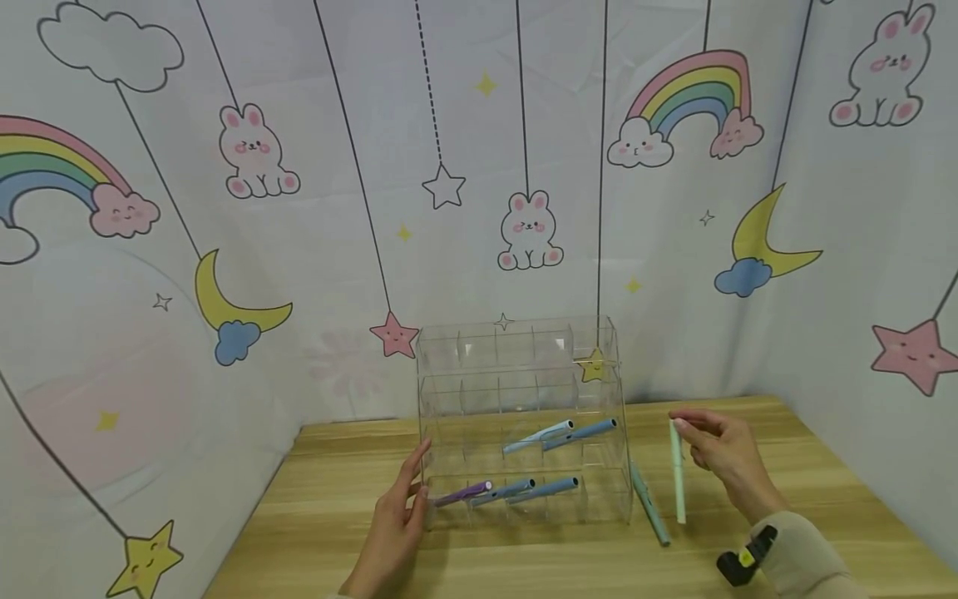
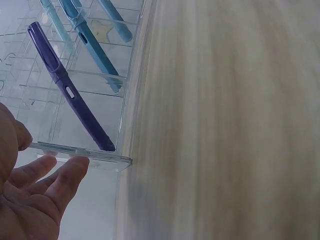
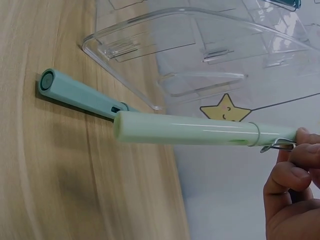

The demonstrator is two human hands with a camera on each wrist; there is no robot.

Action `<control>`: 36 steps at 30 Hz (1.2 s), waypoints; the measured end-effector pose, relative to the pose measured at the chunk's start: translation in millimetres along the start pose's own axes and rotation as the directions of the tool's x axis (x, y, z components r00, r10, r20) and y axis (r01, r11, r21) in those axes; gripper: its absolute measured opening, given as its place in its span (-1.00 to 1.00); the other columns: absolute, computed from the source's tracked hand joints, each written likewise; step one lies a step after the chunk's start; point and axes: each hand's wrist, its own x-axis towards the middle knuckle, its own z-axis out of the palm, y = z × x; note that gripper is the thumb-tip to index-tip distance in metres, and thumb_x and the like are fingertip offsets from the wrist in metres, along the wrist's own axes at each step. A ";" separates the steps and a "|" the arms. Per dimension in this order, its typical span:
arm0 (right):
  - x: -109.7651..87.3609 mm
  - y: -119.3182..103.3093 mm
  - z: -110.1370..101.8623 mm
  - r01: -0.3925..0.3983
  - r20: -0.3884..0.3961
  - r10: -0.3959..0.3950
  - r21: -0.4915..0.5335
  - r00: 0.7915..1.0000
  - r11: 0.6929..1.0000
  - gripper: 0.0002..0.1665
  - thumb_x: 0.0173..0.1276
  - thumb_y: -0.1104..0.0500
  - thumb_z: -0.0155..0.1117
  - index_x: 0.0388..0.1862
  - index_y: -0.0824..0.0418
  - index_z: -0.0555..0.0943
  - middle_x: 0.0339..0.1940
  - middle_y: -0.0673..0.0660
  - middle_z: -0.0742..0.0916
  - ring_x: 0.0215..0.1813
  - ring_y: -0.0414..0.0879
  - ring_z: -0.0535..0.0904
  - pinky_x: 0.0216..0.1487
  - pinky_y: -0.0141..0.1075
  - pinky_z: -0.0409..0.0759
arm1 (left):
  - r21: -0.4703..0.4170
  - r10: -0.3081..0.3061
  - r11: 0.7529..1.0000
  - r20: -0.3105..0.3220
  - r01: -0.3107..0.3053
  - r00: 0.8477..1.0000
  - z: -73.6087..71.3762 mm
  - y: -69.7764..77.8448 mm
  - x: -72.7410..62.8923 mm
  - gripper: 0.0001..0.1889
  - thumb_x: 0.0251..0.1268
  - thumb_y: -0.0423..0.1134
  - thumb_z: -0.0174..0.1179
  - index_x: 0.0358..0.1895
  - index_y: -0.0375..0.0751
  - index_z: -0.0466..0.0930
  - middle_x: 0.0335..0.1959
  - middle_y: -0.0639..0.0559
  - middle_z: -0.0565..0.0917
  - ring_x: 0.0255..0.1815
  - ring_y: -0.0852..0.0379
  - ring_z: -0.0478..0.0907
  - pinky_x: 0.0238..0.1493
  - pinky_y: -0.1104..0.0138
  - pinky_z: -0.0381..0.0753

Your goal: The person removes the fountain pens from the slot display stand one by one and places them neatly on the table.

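Note:
My right hand (image 1: 732, 459) pinches a pale green pen (image 1: 678, 474) near its clip end, and the pen hangs nearly upright right of a clear acrylic pen rack (image 1: 524, 453). In the right wrist view, the pale green pen (image 3: 190, 129) overlaps a darker teal-green pen (image 3: 80, 95) lying on the table beside the rack. My left hand (image 1: 394, 509) holds the rack's left side panel, its fingertips (image 2: 75, 167) against the outer face and its thumb near the front edge. Closest to that hand, a purple pen (image 2: 70, 92) leans in the lowest tier.
Blue pens (image 1: 544, 489) share the lowest tier, while a light blue pen (image 1: 537, 437) and a darker blue pen (image 1: 580, 434) lie in the tier above. The wooden table (image 1: 322, 499) meets a white printed curtain (image 1: 337, 249) behind the rack.

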 end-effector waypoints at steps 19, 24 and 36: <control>8.1 20.1 -6.4 -0.016 0.040 0.017 -0.047 0.999 0.999 -0.37 0.66 0.00 0.28 0.47 0.41 0.54 -0.18 -0.19 0.76 -0.47 -0.29 0.44 -0.42 -0.36 0.54 | -0.003 0.032 0.999 -0.006 -0.032 0.999 1.8 2.3 6.1 -0.20 0.57 -0.62 0.05 0.71 0.15 0.20 0.62 -0.42 0.38 0.19 -0.59 0.69 -0.48 0.39 0.80; 11.5 24.0 -4.5 -0.035 0.051 0.038 -0.062 0.998 0.997 -0.41 0.66 0.04 0.28 0.44 0.41 0.55 -0.16 -0.13 0.76 -0.47 -0.29 0.45 -0.43 -0.38 0.56 | 0.005 0.040 0.999 -0.013 -0.039 0.999 2.1 1.8 6.3 -0.20 0.56 -0.63 0.04 0.71 0.12 0.20 0.61 -0.44 0.39 0.18 -0.60 0.68 -0.40 0.38 0.83; 18.0 41.9 9.1 -0.050 0.072 0.052 -0.039 0.996 0.998 -0.48 0.65 0.11 0.28 0.39 0.44 0.58 -0.27 -0.05 0.75 -0.47 -0.24 0.53 -0.45 -0.32 0.59 | -0.002 0.059 0.998 -0.026 -0.059 0.998 2.7 -2.7 3.4 -0.18 0.53 -0.67 0.05 0.70 0.11 0.23 0.65 -0.32 0.39 0.29 -0.57 0.62 -0.34 0.36 0.85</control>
